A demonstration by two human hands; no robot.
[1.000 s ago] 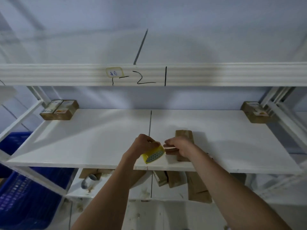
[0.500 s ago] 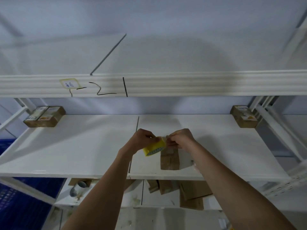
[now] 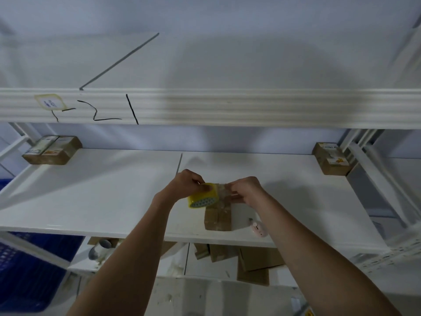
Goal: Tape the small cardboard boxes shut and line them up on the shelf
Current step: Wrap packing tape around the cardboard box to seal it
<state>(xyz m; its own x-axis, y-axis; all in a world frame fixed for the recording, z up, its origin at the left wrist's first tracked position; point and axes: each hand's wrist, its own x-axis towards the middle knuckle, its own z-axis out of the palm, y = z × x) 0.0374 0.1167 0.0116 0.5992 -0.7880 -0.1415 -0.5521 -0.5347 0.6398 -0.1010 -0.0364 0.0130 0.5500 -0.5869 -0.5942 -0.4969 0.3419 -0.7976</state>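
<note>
The left hand (image 3: pixel 185 184) is gripping a yellow tape roll (image 3: pixel 202 196), with its fingers curled around the top of the roll. The roll is hanging just above the shelf board (image 3: pixel 102 197), at the left edge of a small cardboard box (image 3: pixel 218 216). The right hand (image 3: pixel 247 190) is pinching the free end of the clear tape strip (image 3: pixel 222 190) (the strip is hard to see, because it is transparent), and the fingers are closed tightly on it. The strip is stretching between the two hands, over the far part of the box.

The box is lying flat on the middle shelf, near the front edge and a little right of the seam between the two boards. Some tape is already shining on its top. Just beside it on the right, a small pink object (image 3: pixel 257 228) is lying on the board; I cannot tell what it is.

Two boxes (image 3: pixel 53 150) are sitting together in the back left corner of the same shelf, touching each other. One more box (image 3: pixel 331 161) is sitting in the back right corner, well apart from them. On the lower shelf, several pieces of cardboard (image 3: pixel 250 263) are lying in a loose heap. A blue crate (image 3: pixel 25 274) is standing at the lower left.
</note>
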